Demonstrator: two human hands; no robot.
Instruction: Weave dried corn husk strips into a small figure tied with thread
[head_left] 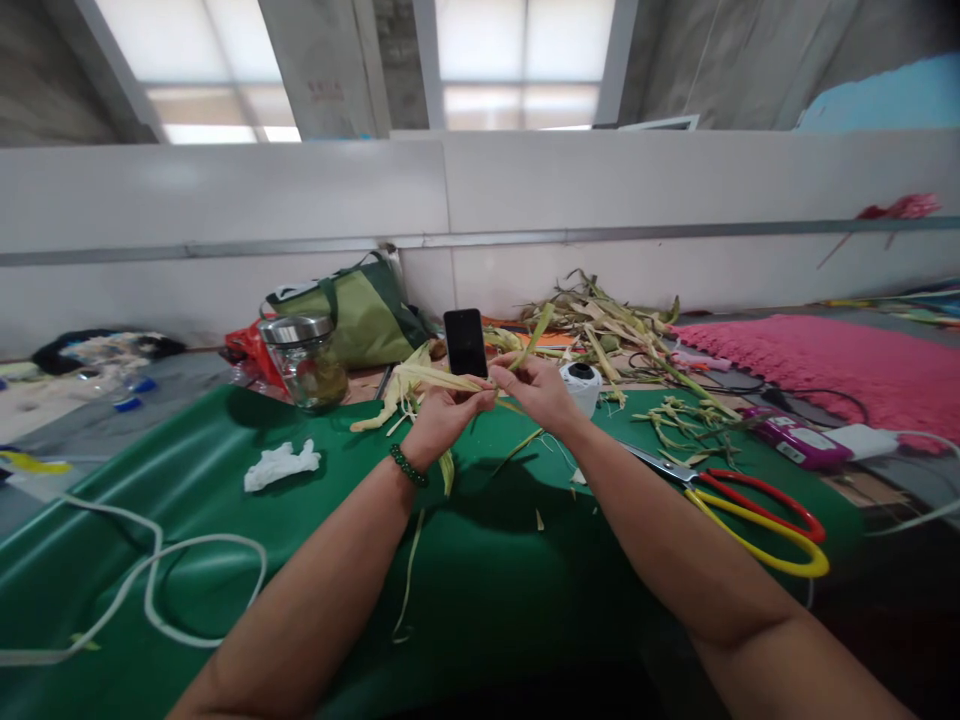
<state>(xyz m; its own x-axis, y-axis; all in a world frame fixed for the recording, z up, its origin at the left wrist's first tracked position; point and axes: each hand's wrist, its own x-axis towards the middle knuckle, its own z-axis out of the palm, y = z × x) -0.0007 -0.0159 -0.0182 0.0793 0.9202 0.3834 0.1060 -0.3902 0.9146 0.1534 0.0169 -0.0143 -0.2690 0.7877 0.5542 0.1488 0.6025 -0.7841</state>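
Observation:
My left hand (441, 422), with a green beaded bracelet (407, 466) at its wrist, pinches a pale, yellowish corn husk strip (446, 378). Fingertips nearly meet those of my right hand (538, 393), closed on a narrow green husk strip (538, 330) that points up and away. Where the two strips come together, the fingers cover the join. A wider husk piece (390, 400) hangs left of my left hand. Just behind the hands stands a black phone (466, 343), upright. Thin husk scraps (411, 575) lie on the green mat (495, 590) below.
Red-and-yellow-handled scissors (757, 515) lie right of my right forearm. A white roll (581, 385), husk trimmings (682, 425) and a husk pile (600, 315) sit behind. Leftward are a glass jar (304, 365), green bag (367, 320), crumpled white tissue (282, 466) and white cable (154, 560).

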